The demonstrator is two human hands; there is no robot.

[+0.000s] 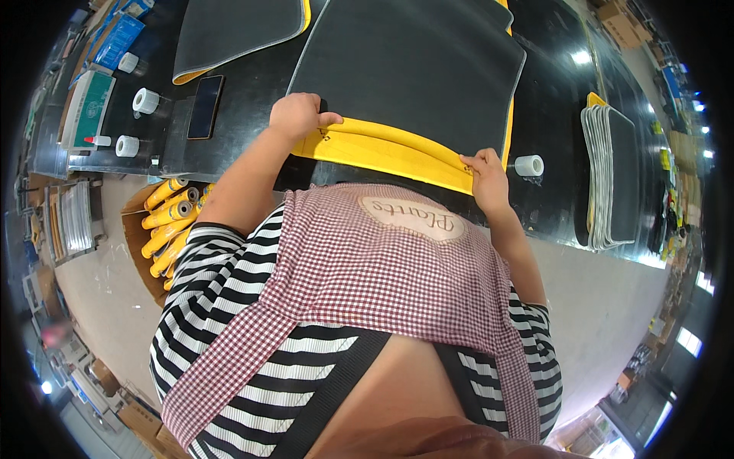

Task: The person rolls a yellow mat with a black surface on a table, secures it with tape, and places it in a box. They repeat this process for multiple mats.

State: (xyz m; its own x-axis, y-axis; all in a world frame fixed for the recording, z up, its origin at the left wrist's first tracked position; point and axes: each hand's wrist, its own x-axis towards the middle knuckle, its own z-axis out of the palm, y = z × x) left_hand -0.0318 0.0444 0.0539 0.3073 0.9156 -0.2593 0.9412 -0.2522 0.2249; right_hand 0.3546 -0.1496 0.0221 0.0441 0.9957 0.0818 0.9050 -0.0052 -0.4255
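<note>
A large dark grey mat (413, 69) with a yellow underside lies on the black worktable (252, 99) in front of me. Its near edge is folded up, showing a yellow strip (390, 149). My left hand (298, 115) grips the left end of that folded edge. My right hand (485, 176) pinches the right end of it. Both hands are closed on the mat's edge, about a mat's width apart.
A second grey-and-yellow mat (237, 30) lies at the back left beside a dark phone (205, 105). Tape rolls (145, 100) stand left, another roll (528, 165) right. A stack of mats (612, 176) sits at the right. A box of yellow tubes (170, 229) stands on the floor.
</note>
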